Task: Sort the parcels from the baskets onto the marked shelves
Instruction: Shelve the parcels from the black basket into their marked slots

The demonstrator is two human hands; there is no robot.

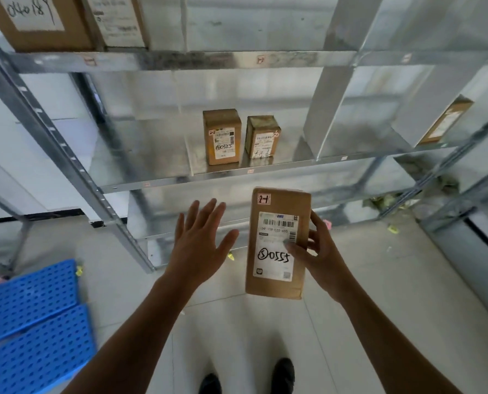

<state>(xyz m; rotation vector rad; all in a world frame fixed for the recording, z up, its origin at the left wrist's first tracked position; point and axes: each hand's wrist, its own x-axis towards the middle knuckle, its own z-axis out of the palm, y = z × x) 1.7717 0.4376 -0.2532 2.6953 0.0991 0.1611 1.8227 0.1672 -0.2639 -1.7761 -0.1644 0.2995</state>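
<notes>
My right hand [319,251] grips a brown cardboard parcel [277,200] upright by its right edge, thumb across its white label. The parcel carries a small tag reading 2-4 and handwritten numbers. My left hand [200,240] hovers just left of the parcel, fingers spread, holding nothing. Both hands are in front of a metal shelf unit [180,177]. On its middle shelf two small brown parcels [222,137] [262,137] stand side by side. Small tags mark the shelf edges, one [261,60] on the upper rail.
Two boxes [38,21] stand on the top shelf at the left. Another parcel [447,120] leans in the right bay behind a metal divider [331,95]. Blue perforated plastic panels [38,317] lie on the tiled floor at the lower left. My shoes [282,373] are below.
</notes>
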